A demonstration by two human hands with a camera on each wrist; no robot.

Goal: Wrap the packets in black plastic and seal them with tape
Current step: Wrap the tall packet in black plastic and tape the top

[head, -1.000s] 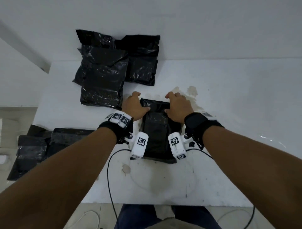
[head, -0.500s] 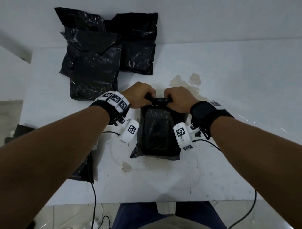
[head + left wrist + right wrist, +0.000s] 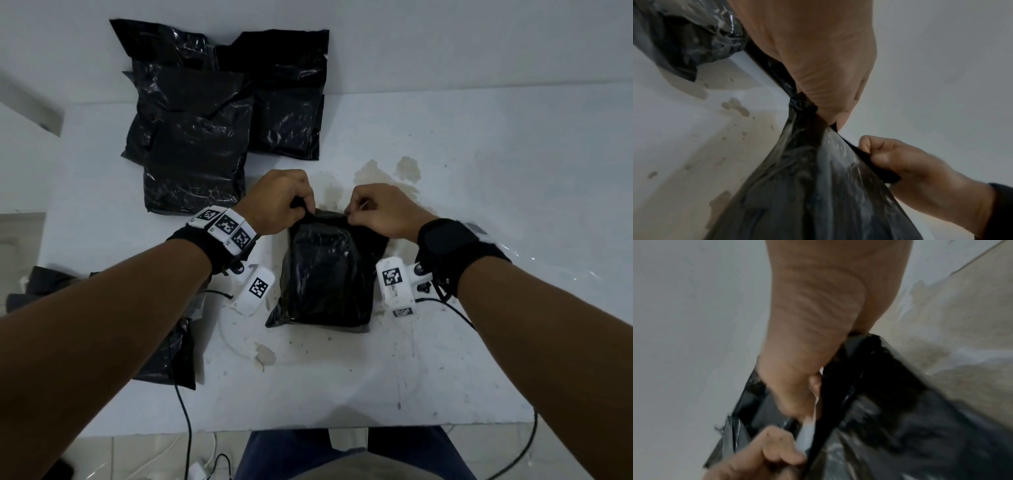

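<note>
Since a second ago I have gone from pressing both palms flat on the top of the black plastic bag to gathering its open far edge upward, so the mouth of the bag now stands raised off the white table while the packet inside keeps the lower part lying flat in front of me; I judge this means the packet is in and I am closing the mouth, with the fold and the tape yet to come, and I can see no tape roll in any view. My left hand is curled into a loose fist, thumb and fingers pinching a bunched corner of the plastic at the far left of the mouth. My right hand mirrors it just beside, fingers curled and pinching the far right edge; the right wrist view is blurred, though a pale strip shows between the fingers there and I cannot tell what it is. Both wrists are cocked upward with forearms angled in towards the bag. A pile of wrapped black parcels rests at the far left of the table, well apart from the bag, and flat black bags lie under my left forearm
</note>
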